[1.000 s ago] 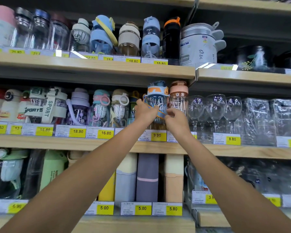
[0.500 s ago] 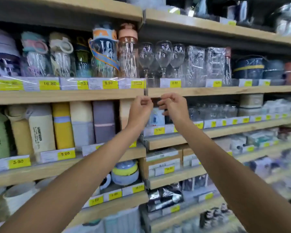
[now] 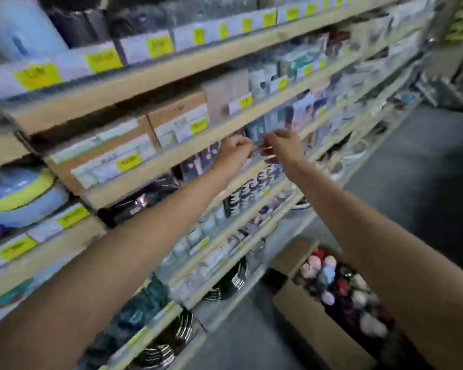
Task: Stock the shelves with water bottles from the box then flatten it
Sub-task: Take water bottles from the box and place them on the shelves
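Head camera tilts down along the shelves (image 3: pixel 145 76) toward the box (image 3: pixel 302 321).

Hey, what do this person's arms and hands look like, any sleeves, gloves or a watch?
Both arms are bare as far as the view shows: no sleeve on the left forearm or the right forearm. The left hand and right hand wear no gloves, and neither wrist shows a watch or band. Motion blur makes a thin ring impossible to rule out.

Pale wood shelves (image 3: pixel 171 68), bright yellow price tags (image 3: pixel 103 59), brown cardboard box (image 3: pixel 305 319), bottle caps (image 3: pixel 329 273) in pink, red, white and pale blue, dark grey floor (image 3: pixel 425 161).
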A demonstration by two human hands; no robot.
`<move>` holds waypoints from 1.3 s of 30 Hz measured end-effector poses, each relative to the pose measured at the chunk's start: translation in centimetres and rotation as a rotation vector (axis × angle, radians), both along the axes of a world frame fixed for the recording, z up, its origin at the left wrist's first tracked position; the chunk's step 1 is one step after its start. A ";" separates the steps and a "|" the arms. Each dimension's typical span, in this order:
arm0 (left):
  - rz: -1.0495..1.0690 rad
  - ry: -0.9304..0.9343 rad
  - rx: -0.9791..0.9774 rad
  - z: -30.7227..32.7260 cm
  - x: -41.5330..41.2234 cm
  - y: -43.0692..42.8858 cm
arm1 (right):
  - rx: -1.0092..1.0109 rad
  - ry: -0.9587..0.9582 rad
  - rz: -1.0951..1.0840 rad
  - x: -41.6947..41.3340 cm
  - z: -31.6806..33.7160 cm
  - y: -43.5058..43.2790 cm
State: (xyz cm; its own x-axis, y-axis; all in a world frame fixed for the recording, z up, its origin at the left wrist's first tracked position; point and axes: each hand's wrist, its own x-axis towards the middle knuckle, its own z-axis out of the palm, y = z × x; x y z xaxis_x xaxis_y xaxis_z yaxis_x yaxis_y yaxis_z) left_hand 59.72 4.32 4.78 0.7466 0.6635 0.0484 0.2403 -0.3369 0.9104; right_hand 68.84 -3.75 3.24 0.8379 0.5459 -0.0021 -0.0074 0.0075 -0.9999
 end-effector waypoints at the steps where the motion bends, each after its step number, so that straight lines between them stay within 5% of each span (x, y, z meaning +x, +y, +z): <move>1: -0.035 0.039 -0.030 -2.0 2.0 -1.0 | -0.041 0.033 -0.021 2.0 -2.1 -1.5; 11: -0.209 0.410 -0.296 -21.9 18.9 -11.6 | -0.447 0.369 -0.259 18.2 -21.9 -18.4; 18: -0.252 0.621 -0.339 -32.1 23.2 -17.5 | -0.573 0.546 -0.362 21.1 -33.1 -25.5; 29: -0.529 0.973 -0.228 -53.8 25.3 -18.2 | -0.632 0.903 -0.281 19.0 -53.3 -26.0; 39: -0.577 1.084 -0.151 -76.5 26.6 -16.3 | -0.757 0.940 -0.208 17.5 -75.8 -23.3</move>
